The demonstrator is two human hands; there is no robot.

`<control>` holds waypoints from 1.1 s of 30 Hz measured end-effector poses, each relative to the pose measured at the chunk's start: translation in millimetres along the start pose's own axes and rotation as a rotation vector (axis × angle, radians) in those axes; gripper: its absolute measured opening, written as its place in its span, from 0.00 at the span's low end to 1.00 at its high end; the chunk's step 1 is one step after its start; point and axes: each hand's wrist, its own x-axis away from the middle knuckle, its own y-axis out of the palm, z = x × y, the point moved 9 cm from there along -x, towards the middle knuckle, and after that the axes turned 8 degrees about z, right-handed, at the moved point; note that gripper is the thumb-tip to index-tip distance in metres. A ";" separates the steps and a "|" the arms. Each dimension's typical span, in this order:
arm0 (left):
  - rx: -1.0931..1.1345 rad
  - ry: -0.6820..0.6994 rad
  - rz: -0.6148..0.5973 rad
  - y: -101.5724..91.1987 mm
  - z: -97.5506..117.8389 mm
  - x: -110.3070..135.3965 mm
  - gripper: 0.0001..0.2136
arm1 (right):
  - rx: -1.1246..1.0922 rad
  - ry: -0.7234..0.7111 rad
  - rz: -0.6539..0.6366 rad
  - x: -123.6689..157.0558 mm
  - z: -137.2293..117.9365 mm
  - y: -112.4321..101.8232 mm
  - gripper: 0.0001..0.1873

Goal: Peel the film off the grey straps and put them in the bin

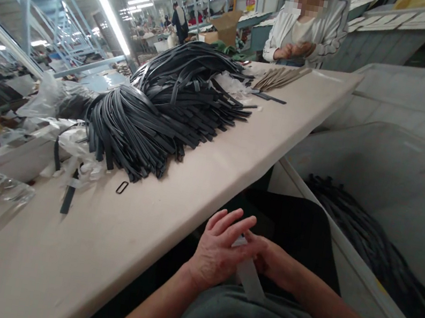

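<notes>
Both my hands meet in my lap, below the edge of the pale table [238, 152]. My left hand [217, 249] pinches the upper end of a flat grey strip [248, 279], its fingers partly stretched over it. My right hand [267, 258] is curled on the same strip from the right side. The strip runs down toward my grey shirt. On the table ahead lies a big heap of black straps [164, 107]. A small black oval ring [122, 187] rests in front of the heap.
A white bin [388, 177] at my right holds more black straps [369, 245]. Plastic bags and a loose strap piece [68, 199] lie at the table's left. Tan strips [279, 78] lie at the far end, where a person in a white jacket [307, 28] sits.
</notes>
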 end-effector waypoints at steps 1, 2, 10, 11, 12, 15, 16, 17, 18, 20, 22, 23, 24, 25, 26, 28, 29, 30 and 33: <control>0.003 0.021 -0.005 0.7 2.7 0.4 0.16 | 0.007 -0.023 0.015 -3.5 -3.9 1.4 0.36; 0.009 0.027 -0.006 0.7 4.1 1.6 0.16 | 0.020 -0.049 0.026 -7.1 -8.8 1.8 0.34; 0.754 -0.942 -0.123 24.1 -35.8 61.3 0.21 | 0.243 -0.307 0.196 -15.7 -57.0 -21.1 0.26; 0.938 -1.091 -0.179 34.9 -31.0 71.7 0.23 | 0.275 -0.328 0.212 -15.6 -59.7 -22.2 0.25; 1.087 -1.203 -0.237 43.8 -23.7 79.3 0.25 | 0.304 -0.347 0.227 -15.6 -61.5 -22.9 0.23; 1.208 -1.354 -0.294 54.4 -15.0 89.7 0.23 | 0.375 -0.380 0.263 -17.8 -63.0 -23.9 0.20; 1.177 -1.371 -0.291 55.1 -16.7 91.6 0.21 | 0.393 -0.383 0.267 -19.2 -62.4 -24.0 0.20; 1.146 -1.381 -0.297 55.8 -18.4 93.3 0.18 | 0.409 -0.382 0.267 -20.9 -61.5 -23.9 0.20; 1.125 -1.386 -0.316 56.9 -19.4 94.8 0.16 | 0.423 -0.378 0.266 -22.7 -60.3 -23.8 0.20; 1.093 -1.383 -0.371 59.4 -20.3 97.3 0.13 | 0.451 -0.365 0.260 -26.3 -57.9 -22.9 0.19; 1.065 -1.366 -0.426 61.8 -20.2 99.4 0.11 | 0.482 -0.355 0.252 -28.7 -56.3 -20.1 0.19; 1.056 -1.362 -0.442 62.7 -20.0 100.9 0.11 | 0.501 -0.355 0.245 -29.3 -56.0 -17.6 0.19; 1.048 -1.368 -0.447 63.4 -20.0 103.4 0.11 | 0.524 -0.358 0.237 -29.5 -56.2 -14.7 0.19; 1.047 -1.387 -0.443 64.2 -20.2 106.8 0.11 | 0.548 -0.367 0.223 -29.6 -56.7 -11.5 0.19; 1.054 -1.414 -0.432 65.4 -20.5 111.2 0.11 | 0.580 -0.374 0.206 -30.3 -57.1 -8.9 0.20; 1.100 -1.486 -0.395 70.8 -22.1 122.3 0.11 | 0.678 -0.382 0.173 -35.0 -59.4 -7.3 0.23; 1.149 -1.514 -0.378 75.2 -22.8 127.6 0.12 | 0.759 -0.371 0.173 -39.9 -61.7 -9.8 0.25; 1.211 -1.539 -0.362 80.3 -23.7 132.5 0.14 | 0.840 -0.380 0.185 -45.4 -68.0 -12.8 0.26; 1.287 -1.660 -0.289 92.5 -33.2 152.1 0.18 | 1.030 -0.515 0.280 -63.9 -109.5 -15.7 0.25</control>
